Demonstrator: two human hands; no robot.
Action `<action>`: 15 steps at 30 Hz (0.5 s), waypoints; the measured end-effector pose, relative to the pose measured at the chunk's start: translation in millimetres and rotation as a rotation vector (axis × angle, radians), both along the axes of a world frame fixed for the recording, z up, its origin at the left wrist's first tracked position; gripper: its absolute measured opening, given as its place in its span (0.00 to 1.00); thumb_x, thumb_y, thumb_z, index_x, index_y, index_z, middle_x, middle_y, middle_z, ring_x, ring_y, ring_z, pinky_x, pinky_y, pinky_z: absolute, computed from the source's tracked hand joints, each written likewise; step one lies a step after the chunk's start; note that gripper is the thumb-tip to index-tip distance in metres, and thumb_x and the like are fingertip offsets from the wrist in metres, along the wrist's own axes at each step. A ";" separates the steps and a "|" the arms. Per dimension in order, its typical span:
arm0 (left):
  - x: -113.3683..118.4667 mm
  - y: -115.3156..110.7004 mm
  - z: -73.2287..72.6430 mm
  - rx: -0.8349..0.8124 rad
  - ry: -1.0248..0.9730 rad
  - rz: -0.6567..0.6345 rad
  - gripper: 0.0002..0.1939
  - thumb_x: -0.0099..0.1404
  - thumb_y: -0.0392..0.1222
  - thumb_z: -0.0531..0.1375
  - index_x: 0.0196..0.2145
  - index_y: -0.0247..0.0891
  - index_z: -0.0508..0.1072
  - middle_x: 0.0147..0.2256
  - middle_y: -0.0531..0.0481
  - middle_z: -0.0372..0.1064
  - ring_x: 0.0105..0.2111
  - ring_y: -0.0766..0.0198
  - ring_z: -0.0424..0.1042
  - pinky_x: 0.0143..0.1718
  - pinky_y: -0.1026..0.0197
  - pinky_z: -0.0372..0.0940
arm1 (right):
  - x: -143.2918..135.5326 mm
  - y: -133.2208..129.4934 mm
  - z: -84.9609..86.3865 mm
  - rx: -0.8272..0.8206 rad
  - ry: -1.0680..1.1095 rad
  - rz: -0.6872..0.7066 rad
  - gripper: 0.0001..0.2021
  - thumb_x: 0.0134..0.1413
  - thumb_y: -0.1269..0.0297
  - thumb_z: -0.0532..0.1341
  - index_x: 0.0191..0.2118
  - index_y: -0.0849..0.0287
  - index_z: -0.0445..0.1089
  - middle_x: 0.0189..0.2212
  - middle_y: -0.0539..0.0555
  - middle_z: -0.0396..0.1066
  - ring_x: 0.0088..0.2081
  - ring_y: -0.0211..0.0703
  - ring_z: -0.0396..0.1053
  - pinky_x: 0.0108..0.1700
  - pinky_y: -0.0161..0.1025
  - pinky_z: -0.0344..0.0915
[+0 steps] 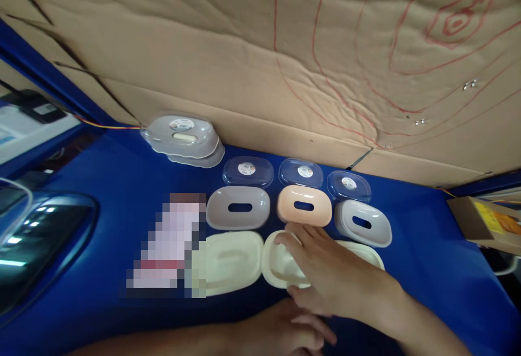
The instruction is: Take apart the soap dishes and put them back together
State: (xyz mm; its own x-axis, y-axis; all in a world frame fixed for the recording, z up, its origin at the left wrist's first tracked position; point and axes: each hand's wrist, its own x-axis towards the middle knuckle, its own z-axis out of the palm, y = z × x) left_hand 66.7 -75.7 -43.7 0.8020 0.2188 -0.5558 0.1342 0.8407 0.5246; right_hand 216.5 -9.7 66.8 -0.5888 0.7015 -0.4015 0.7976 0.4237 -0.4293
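My right hand [325, 264] reaches over the middle cream dish [280, 261], its fingers spread from the thumb. It covers the dish's right part; whether it touches the dish I cannot tell. Beyond its fingertips stands a peach oval dish with a slot [303, 217]. My left hand [299, 331] is nearer to me, at the bottom edge, fingers apart and partly bent, with nothing visible in them. To the left lies another cream dish [234, 261]. A third cream dish [372, 255] shows partly behind my right wrist.
Slotted dishes, one grey [215, 209] and one pale [376, 226], flank the peach one. Behind lie clear labelled lids [260, 169]. A covered stack [158, 133] stands back left against the cardboard wall [203, 63]. A box [464, 217] is at right, a dark screen [40, 253] at left.
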 end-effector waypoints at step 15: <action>-8.3 4.0 -1.6 0.518 -0.173 -0.197 0.29 0.65 0.65 0.66 0.54 0.43 0.77 0.43 0.46 0.79 0.34 0.65 0.74 0.34 0.65 0.65 | 61.9 -37.1 46.3 0.519 0.018 0.021 0.27 0.72 0.60 0.58 0.73 0.52 0.57 0.69 0.58 0.66 0.65 0.57 0.69 0.60 0.54 0.76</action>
